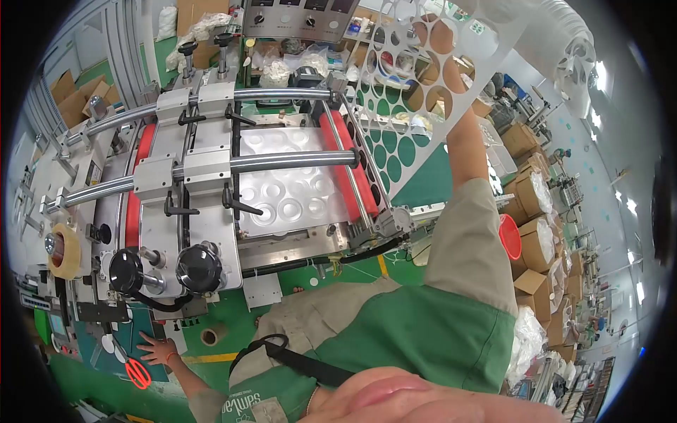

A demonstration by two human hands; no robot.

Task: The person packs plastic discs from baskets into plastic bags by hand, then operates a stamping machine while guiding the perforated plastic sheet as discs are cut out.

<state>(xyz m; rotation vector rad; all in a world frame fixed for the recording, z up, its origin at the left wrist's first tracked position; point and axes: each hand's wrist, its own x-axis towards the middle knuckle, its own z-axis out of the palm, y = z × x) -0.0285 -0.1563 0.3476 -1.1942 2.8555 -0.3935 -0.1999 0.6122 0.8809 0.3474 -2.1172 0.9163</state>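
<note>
My right hand [433,37] is raised at the top, partly hidden behind a thin white sheet full of round holes [451,116]. Its fingers are closed on that sheet, which hangs down beside the machine. My left hand [158,350] is low on the left, with its fingers spread and nothing in them, over the edge of a dark green mat [95,349]. Red-handled scissors [138,374] lie just left of its fingers. In the machine [240,162], between red rollers [340,166], a clear film with round shapes [285,190] covers the bed.
Black knobs [199,268] and a tape roll [65,252] are on the machine's near left side. A control box [300,20] stands behind it. Cardboard boxes [532,190] and a red basin [509,237] are at the right. A cardboard tube [210,336] stands below the machine.
</note>
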